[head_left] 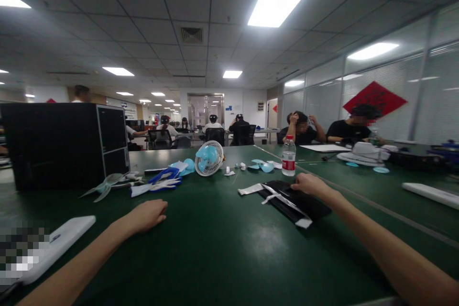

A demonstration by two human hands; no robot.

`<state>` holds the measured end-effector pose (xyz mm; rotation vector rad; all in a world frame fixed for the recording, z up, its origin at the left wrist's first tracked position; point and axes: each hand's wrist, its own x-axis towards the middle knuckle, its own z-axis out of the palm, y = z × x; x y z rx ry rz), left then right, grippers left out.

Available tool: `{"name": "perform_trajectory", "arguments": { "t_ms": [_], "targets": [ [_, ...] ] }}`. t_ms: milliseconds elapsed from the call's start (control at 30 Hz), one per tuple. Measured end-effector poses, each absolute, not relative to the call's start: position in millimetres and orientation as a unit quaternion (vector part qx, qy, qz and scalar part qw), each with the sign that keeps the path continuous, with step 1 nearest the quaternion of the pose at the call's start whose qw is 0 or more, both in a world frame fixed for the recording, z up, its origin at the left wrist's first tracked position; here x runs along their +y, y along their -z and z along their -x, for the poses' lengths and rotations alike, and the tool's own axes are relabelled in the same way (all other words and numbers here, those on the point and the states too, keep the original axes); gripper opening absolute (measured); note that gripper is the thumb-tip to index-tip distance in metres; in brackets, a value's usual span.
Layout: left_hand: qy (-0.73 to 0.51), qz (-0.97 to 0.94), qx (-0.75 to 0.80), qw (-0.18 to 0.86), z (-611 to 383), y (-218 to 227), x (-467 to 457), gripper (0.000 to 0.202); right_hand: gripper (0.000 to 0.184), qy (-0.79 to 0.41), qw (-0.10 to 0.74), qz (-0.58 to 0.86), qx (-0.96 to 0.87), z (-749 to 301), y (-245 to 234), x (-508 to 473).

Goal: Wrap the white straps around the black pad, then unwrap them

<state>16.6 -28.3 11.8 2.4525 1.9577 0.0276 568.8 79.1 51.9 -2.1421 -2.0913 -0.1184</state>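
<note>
My left hand (147, 215) rests on the dark green table (215, 248) with its fingers curled under, and nothing shows in it. My right hand (309, 183) reaches forward and lies on a black pouch (301, 203) with silver strips (276, 196) across it; its fingers are hidden behind the hand. A small white-and-blue desk fan (209, 158) stands farther back at the centre. A clear fan blade (103, 185) and blue-white gloves (159, 182) lie left of the fan. A water bottle (289, 155) stands upright just beyond my right hand.
A black computer case (64, 143) stands at the back left. A flat white object (57, 244) lies at the near left. Small blue and white fan parts (263, 166) are scattered by the bottle. Several people sit at tables behind, two at the right.
</note>
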Motion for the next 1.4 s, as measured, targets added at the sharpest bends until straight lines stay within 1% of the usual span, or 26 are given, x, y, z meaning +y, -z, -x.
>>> {"name": "perform_trajectory", "arguments": {
  "t_ms": [100,200,300,567,700,867,967,1100,1200,1400],
  "targets": [
    [-0.012,-0.782,0.623,0.001,-16,-11,-28,0.020,0.034,-0.048,0.048,0.717,-0.694,-558,-63,55],
    [-0.018,-0.785,0.620,0.004,-14,-10,-27,0.020,0.038,-0.135,0.029,0.713,-0.688,-548,-62,30],
    [-0.023,-0.786,0.617,0.003,-13,-9,-26,0.021,0.036,-0.184,0.021,0.709,-0.680,-545,-53,14],
    [-0.016,-0.788,0.616,0.003,-12,-6,-22,0.020,0.028,-0.236,0.072,0.686,-0.684,-551,-40,9],
    [-0.018,-0.787,0.617,0.003,-14,-9,-26,0.021,0.025,-0.220,0.085,0.705,-0.669,-553,-41,14],
    [-0.009,-0.779,0.627,0.006,-20,-15,-33,0.022,0.027,-0.197,0.115,0.698,-0.679,-560,-40,22],
    [-0.005,-0.779,0.628,0.003,-22,-16,-33,0.022,0.027,-0.146,0.161,0.658,-0.721,-558,-44,21],
    [-0.002,-0.779,0.627,-0.003,-24,-17,-34,0.020,0.034,-0.095,0.225,0.577,-0.779,-546,-55,9],
    [-0.001,-0.777,0.629,-0.002,-27,-20,-37,0.021,0.037,-0.069,0.230,0.554,-0.797,-535,-64,2],
    [-0.009,-0.778,0.628,0.002,-26,-20,-39,0.022,0.031,0.041,0.252,0.554,-0.792,-517,-85,16]
  ]
}}
